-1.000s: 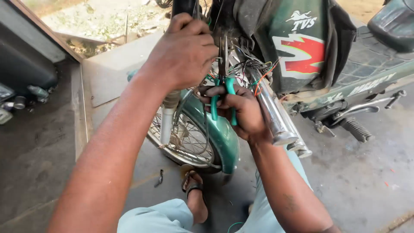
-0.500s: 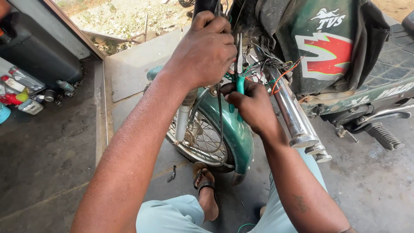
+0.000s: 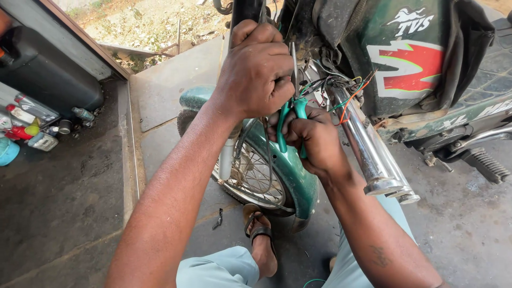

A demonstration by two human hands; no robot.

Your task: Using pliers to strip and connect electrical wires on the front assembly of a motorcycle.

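My left hand is closed around a cable and the black fork tube at the front of a green moped. My right hand grips green-handled pliers, whose jaws point up into a bundle of coloured wires under the moped's body. The two hands touch each other just above the green front mudguard. The plier jaws are hidden behind my left hand.
The spoked front wheel and a chrome pipe lie below my hands. My sandalled foot rests on the concrete floor by the wheel. Bottles and cans and a dark container sit at the left.
The view has shifted, so the hands and moped sit further right and lower in the picture. Both hands keep their grip; the pliers stay at the wire bundle.
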